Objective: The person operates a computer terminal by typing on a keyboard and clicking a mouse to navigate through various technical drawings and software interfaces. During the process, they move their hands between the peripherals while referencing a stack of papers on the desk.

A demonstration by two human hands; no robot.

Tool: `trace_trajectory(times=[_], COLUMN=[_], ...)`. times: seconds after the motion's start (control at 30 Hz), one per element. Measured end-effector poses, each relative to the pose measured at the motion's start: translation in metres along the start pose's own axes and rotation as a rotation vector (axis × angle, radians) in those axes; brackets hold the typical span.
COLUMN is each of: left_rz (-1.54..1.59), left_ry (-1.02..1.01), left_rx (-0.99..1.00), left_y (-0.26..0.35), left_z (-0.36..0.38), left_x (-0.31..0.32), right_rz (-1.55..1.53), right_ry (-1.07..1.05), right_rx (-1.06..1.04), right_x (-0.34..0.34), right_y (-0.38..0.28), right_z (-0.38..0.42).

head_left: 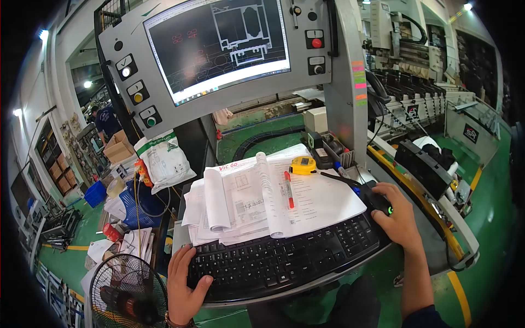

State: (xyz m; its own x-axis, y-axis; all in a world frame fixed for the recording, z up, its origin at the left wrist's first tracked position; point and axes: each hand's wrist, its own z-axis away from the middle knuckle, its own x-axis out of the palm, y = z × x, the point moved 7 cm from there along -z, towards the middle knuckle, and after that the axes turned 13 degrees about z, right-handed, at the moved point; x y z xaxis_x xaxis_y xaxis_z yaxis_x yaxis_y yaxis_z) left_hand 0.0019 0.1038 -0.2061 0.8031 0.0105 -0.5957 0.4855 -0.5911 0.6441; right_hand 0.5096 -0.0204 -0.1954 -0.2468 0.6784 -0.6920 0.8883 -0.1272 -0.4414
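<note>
My right hand (399,217) curls over a black computer mouse (377,201) at the right end of the console shelf. A small green light glows on the mouse beside my fingers. At the left end of a black keyboard (273,262), my left hand (185,288) rests with its thumb spread away from the fingers. Curling printed papers (333,202) cover the shelf behind the keyboard and overlap its top edge. On them lie a red marker pen (289,189) and a yellow tape measure (302,165). Above, a monitor (219,52) displays a white profile drawing on black.
Panel buttons flank the monitor, among them a red button (316,42). A white plastic bag (164,158) hangs on the left, above a black fan (128,292). Another person (106,121) stands far left. Machinery (404,104) fills the right background, behind a yellow-striped rail.
</note>
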Motion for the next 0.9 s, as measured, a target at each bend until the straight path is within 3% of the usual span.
trace_trajectory(times=[0.27, 0.47, 0.9], left_rz=[0.002, -0.005, 0.022], left_ry=[0.003, 0.010, 0.083], left_rx=[0.008, 0.003, 0.024], left_y=[0.0004, 0.0012, -0.0060], left_z=[0.0000, 0.0001, 0.0059], left_x=[0.0005, 0.0008, -0.0031], right_rz=[-0.077, 0.014, 0.008], right_ry=[-0.058, -0.007, -0.021], right_rx=[0.199, -0.001, 0.039], right_x=[0.0014, 0.0018, 0.0006], right_y=[0.0064, 0.0032, 0.0023], right_z=[0.0018, 0.0002, 0.0004])
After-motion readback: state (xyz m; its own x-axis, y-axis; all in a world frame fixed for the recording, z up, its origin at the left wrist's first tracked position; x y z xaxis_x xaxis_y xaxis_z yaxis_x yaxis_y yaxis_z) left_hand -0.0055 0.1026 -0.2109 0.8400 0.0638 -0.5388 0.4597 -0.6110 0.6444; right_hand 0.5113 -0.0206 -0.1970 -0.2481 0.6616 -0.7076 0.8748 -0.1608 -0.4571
